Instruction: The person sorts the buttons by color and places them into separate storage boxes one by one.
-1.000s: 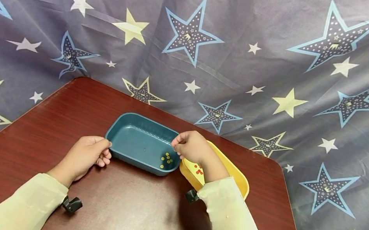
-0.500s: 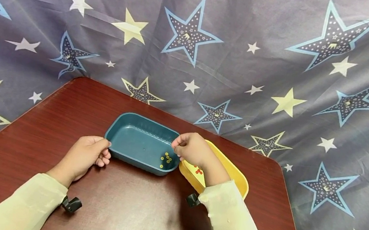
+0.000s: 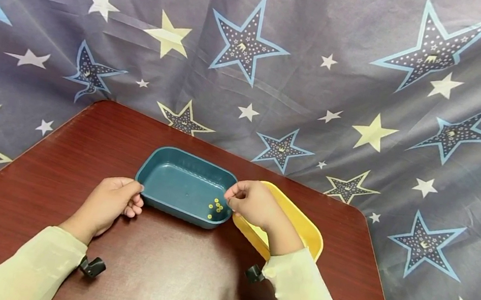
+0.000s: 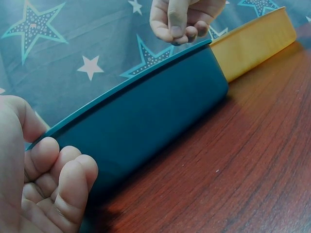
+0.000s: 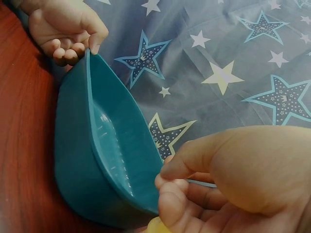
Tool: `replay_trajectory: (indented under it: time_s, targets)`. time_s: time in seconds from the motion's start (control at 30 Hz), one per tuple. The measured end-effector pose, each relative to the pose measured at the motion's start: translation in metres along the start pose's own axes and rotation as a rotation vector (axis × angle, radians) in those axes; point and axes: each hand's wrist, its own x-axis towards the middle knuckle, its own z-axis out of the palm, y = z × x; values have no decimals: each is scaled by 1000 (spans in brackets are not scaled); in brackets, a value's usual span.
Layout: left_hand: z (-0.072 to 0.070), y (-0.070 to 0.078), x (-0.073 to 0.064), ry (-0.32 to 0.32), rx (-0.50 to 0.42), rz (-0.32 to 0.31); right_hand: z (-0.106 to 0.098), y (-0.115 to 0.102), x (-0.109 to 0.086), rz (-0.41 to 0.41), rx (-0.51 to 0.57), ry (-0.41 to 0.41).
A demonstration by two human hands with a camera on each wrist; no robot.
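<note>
My left hand (image 3: 110, 206) pinches the left end of the rim of a teal plastic tray (image 3: 177, 208), with the thumb on top. Several small yellow round pieces, like buttons (image 3: 215, 207), lie inside at the tray's right end. My right hand (image 3: 253, 204) is over that right end, where the teal tray meets a yellow tray (image 3: 304, 223). Its fingers are curled and the thumb meets the fingertips. No object shows between them in the right wrist view. The right hand and forearm hide part of the yellow tray's inside.
Both trays stand on a dark red wooden table (image 3: 159, 267). A grey curtain (image 3: 176, 79) printed with stars hangs behind the table and along its right side. Black wrist devices (image 3: 93, 266) sit below both cuffs.
My right hand has shifted slightly right and toward me, and the red pieces seen earlier in the yellow tray are now hidden behind it. The left hand keeps its hold on the rim.
</note>
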Motion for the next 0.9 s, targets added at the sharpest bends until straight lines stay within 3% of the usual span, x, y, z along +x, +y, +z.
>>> replay_trajectory:
  time_s: [0.37, 0.63, 0.9]
  targets:
    - [-1, -2, 1, -6, -15, -6, 11, 7, -15, -38, -28, 20]
    - [0, -2, 1, -8, -9, -5, 15, 16, -33, -36, 22, 42]
    - [-2, -3, 1, -2, 1, -8, 44, 26, -57, -87, -44, 65]
